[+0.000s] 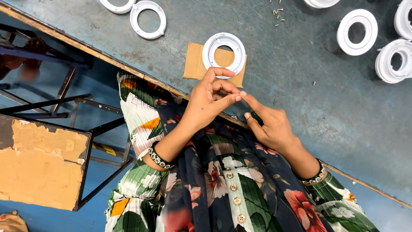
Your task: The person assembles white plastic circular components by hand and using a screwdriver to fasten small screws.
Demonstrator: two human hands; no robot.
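White ring (224, 55) lies flat on tan cardboard square (195, 64), just beyond hands. Left hand (208, 103) fingertips pinched, touching right hand (268, 124) forefinger; right curls around dark green object, barely visible. Spare rings (357, 32) top right.

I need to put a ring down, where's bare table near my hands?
Bare table lies right of the cardboard, below the ring. The top right corner is crowded with stacked rings; small screws scatter near the top.

White round plastic ring (224, 54) on a tan cardboard square (194, 64); scuffed grey-blue metal counter (300, 86); floral pleated dress (223, 184) in green, white, navy, red and orange; worn tan-topped black-framed stool (40, 163); blue floor (98, 90).
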